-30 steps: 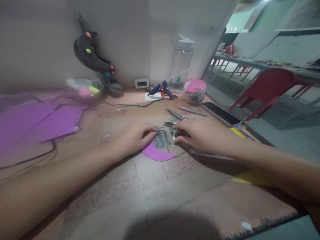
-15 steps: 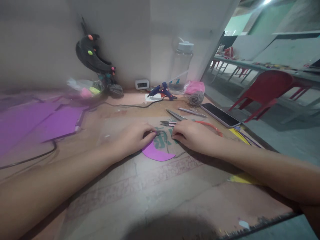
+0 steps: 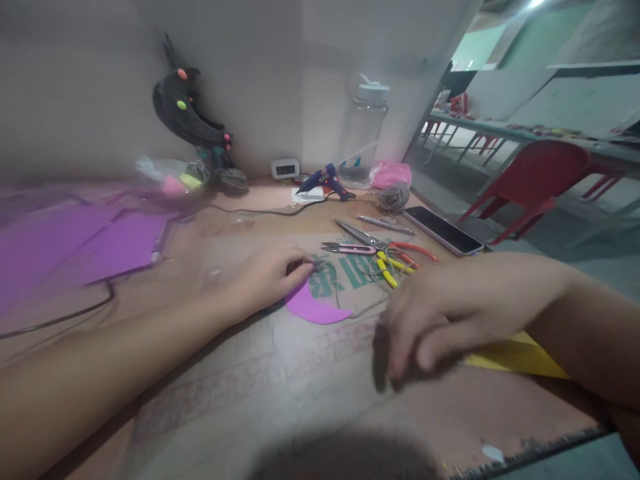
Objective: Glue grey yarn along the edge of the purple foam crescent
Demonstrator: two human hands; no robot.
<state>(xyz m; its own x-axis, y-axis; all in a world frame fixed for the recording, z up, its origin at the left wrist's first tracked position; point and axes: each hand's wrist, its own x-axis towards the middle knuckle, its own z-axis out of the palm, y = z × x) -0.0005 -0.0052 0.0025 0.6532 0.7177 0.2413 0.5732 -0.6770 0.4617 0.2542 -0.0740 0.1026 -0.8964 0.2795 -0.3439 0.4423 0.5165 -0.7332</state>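
My left hand (image 3: 287,268) pinches the upper end of a purple crescent cutout (image 3: 316,311), where a strand of grey yarn (image 3: 338,288) starts. The yarn loops down past the crescent's lower tip and runs off to the right. My right hand (image 3: 440,317) hovers over the table on the right, fingers pointing down and smeared by motion; whether it holds anything cannot be made out. Just beyond it lie orange-handled scissors (image 3: 357,232), pink thread snips (image 3: 353,249) and a yellow-handled tool (image 3: 387,270) with yarn tangled around it.
A blue glue gun (image 3: 326,181) stands at the back near a small clock (image 3: 285,169) and a clear bottle (image 3: 365,127). Purple sheets (image 3: 100,247) cover the left side. A phone (image 3: 443,230), pen (image 3: 385,224) and yarn ball (image 3: 394,197) lie to the right.
My right hand has moved from beside the crescent to the right and nearer to me, uncovering the snips and the yellow-handled tool. My left hand has stayed at the crescent.
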